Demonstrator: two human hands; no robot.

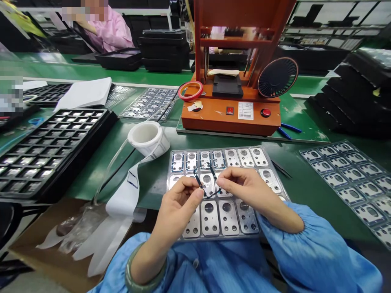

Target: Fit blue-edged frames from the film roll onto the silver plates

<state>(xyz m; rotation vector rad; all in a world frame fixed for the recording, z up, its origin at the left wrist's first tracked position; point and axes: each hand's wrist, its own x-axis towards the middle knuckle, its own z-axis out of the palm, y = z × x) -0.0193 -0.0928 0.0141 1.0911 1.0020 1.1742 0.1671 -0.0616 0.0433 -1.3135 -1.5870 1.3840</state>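
Observation:
Between my two hands hangs a thin dark adhesive frame (198, 179), loop-shaped with small tabs. My left hand (180, 203) pinches its lower left side between thumb and forefinger. On its right side, the fingertips of my right hand (241, 183) are closed on the frame's edge. Right beneath lies a clear tray (219, 235) with rows of silver metal plates (226, 217), each with one large round opening and smaller holes. Several plates in the back row, such as the back left plate (177, 162), bear a dark blue outline; others look bare.
A roll of white backing tape (148, 138) stands left of the tray, its strip trailing over the table edge into a cardboard box (36, 260). An orange press (230, 118) stands behind. Tweezers (281, 169) and another plate tray (351, 179) lie right; a black tray (51, 154) lies left.

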